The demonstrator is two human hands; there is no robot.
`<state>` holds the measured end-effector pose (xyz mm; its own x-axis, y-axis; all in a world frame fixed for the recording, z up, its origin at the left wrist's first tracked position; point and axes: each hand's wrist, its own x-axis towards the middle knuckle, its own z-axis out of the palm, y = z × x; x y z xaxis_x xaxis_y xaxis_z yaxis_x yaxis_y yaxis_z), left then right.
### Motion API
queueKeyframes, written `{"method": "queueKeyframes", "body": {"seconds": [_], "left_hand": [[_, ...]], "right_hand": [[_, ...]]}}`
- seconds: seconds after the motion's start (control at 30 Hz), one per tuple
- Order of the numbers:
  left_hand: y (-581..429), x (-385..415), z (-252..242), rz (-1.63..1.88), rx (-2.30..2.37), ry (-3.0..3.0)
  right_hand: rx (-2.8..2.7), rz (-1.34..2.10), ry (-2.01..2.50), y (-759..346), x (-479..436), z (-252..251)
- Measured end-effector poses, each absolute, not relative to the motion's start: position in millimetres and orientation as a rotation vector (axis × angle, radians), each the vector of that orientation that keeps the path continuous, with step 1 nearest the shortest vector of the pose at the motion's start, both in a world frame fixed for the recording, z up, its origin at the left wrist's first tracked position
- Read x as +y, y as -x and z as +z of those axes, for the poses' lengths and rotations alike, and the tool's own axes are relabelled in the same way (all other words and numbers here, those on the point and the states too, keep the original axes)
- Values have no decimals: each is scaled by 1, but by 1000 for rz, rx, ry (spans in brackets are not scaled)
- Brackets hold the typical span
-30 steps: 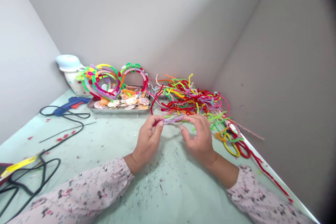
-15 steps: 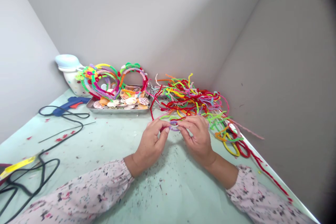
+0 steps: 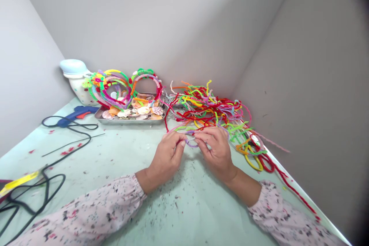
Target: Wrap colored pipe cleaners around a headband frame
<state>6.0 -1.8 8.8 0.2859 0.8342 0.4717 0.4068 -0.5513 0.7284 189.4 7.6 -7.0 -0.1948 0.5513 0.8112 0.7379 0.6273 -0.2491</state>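
Note:
Between my hands is a purple pipe cleaner [image 3: 192,145], bent into a small curve. My left hand [image 3: 167,155] pinches it at its left side with thumb and forefinger. From the other side my right hand [image 3: 216,153] grips the same pipe cleaner, fingertips closed and partly hiding it. Just beyond my fingers lies a tangled heap of coloured pipe cleaners [image 3: 201,102], in red, green, yellow, pink and orange.
A metal tray [image 3: 129,122] of seashells [image 3: 143,110] stands at the back, with pipe-cleaner-wrapped headbands [image 3: 115,72] on it. Left are a white jar [image 3: 82,89], a blue glue gun [image 3: 75,114] and black cord [image 3: 83,148]. Scissors [image 3: 253,161] lie by the right edge.
The purple loop between my fingertips has shifted slightly and looks a little more open. Both hands stay almost in the same place, still pinching.

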Motion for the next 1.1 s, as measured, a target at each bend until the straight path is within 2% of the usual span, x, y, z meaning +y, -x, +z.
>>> {"method": "queueKeyframes", "body": {"seconds": [0.37,1.1], "left_hand": [[-9,-3,9,1250,1218,-2062],[-7,-3,10,1199,1141,-2110]], "right_hand": [[-1856,-204,1050,-188,8,-7],[-1879,-246,1007,-188,8,-7]]}}
